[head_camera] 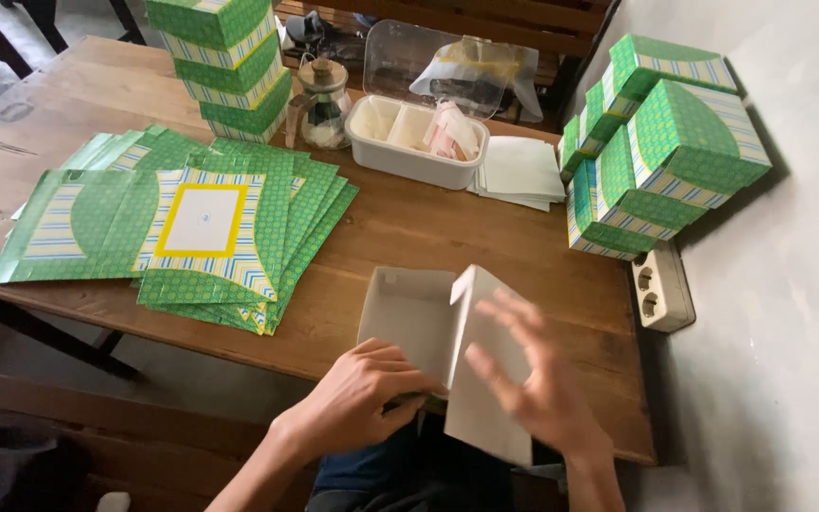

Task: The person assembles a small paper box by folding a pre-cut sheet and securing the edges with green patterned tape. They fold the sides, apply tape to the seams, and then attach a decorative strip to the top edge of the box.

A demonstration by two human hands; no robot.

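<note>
White card box (409,322) lies half folded on the worktop (409,228). Left hand (362,393) pinches its near edge; right hand (533,374), fingers spread, blurs over the flap. Creases probably want firm pressing.

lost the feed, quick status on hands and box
Left hand pinching the half-folded box at its base. Right hand open, blurred, on its flap. Flat green sheets lie left, apart.

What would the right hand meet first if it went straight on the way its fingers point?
The right hand, blurred, points up and left over the white flap it rests on. Straight on, it would probably first meet the half-folded box; depth is unclear.
</note>
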